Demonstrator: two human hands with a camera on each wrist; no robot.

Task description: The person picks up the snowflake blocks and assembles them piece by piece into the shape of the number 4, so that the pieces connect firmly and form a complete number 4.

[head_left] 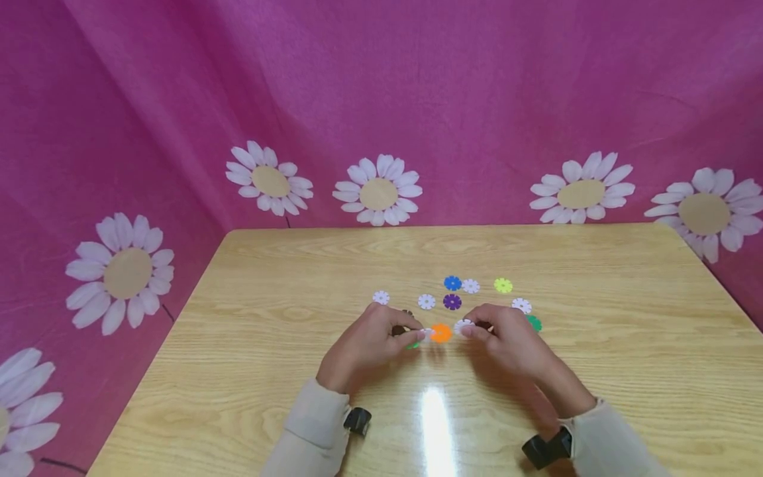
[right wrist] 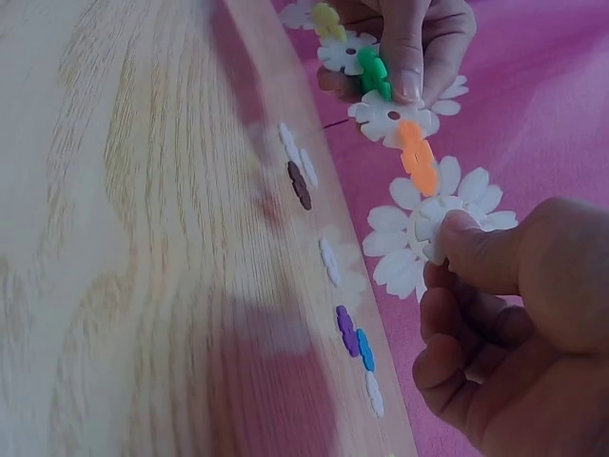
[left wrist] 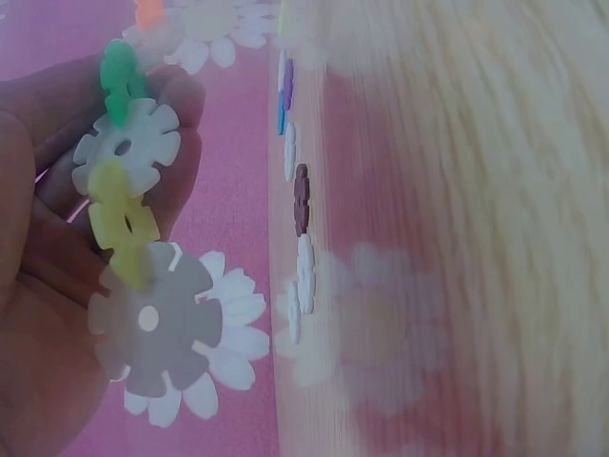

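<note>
My left hand pinches a chain of notched plastic snowflake discs slotted into one another. In the left wrist view the chain shows a white disc, a yellow disc, another white one and a green disc. An orange disc juts from the chain's far end, towards my right hand. Between thumb and fingertips, the right hand pinches a single white disc. A small gap separates it from the orange disc in the head view. Both hands are above the table.
Loose discs lie on the wooden table beyond the hands: blue, purple, yellow, brown and several white. A green disc lies beside the right hand. A pink flowered cloth hangs behind the table.
</note>
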